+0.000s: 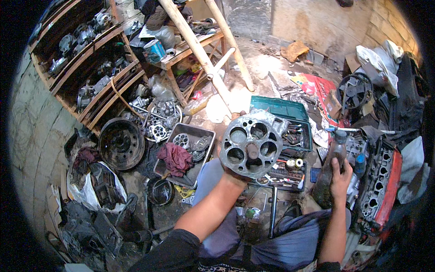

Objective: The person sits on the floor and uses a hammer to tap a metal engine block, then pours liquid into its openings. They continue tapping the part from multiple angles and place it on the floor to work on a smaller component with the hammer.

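My left hand (235,177) holds up a round grey metal cylinder block (248,139) with several large bores in its face. Its thumb shows in a bore near the middle, and the other fingers are mostly hidden behind the part. On the right, my right hand (340,177) is wrapped round a dark, dirty plastic bottle (323,183) that stands roughly upright, slightly tilted. Beyond the block lies an opened green toolbox (277,107) with small tools in it. A tool tray (290,174) sits just in front of that box.
A grey tub (209,154) with metal parts and a maroon rag (175,158) stands left of my knee. Further left are a wheel rim (121,144) and wooden shelves (90,52) of parts. A red-edged engine head (379,186) lies far right. Wooden poles (199,47) lean at the back.
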`<state>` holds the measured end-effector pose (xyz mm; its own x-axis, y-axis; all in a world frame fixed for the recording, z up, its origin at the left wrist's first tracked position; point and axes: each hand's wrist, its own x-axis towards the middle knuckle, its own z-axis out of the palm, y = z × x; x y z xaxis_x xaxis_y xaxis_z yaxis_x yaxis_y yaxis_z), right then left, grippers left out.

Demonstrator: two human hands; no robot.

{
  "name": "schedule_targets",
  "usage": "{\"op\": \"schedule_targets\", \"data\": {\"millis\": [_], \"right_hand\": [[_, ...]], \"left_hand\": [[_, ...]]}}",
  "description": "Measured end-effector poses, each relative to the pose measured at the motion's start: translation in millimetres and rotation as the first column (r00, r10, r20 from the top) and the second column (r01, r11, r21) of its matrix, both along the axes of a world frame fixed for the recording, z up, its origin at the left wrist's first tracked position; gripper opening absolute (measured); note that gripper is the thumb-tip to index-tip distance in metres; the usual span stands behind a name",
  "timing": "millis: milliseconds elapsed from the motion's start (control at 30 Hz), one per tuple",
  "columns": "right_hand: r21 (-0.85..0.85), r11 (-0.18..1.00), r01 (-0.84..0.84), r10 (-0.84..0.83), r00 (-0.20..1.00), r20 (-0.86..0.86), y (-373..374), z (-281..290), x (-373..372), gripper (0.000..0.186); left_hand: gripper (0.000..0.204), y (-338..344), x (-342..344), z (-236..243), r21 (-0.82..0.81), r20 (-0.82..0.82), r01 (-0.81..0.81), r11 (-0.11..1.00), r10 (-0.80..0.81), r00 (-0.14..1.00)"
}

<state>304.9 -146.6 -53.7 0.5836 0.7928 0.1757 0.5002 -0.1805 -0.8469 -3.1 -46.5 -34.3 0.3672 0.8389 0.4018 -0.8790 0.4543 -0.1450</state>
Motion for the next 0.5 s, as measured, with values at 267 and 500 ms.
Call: {"op": "schedule_targets", "data": {"millis": [267, 500], "right_hand": [[-0.049, 0.999, -0.019, 0.019, 1.0, -0.012, 11.4, -9.0, -22.3, 0.074], [-0.029, 0.896, -0.444, 0.444, 0.896, -0.015, 81.5, -32.5, -87.1, 0.053]], "left_hand": [[0.064, -7.3, -21.6, 16.9, -0.384, -0.375, -0.327, 0.863, 0.178, 0.91], [0.056, 23.5, -74.3, 17.5, -0.316, -0.562, -0.609, 0.728, 0.373, 0.738]]}}
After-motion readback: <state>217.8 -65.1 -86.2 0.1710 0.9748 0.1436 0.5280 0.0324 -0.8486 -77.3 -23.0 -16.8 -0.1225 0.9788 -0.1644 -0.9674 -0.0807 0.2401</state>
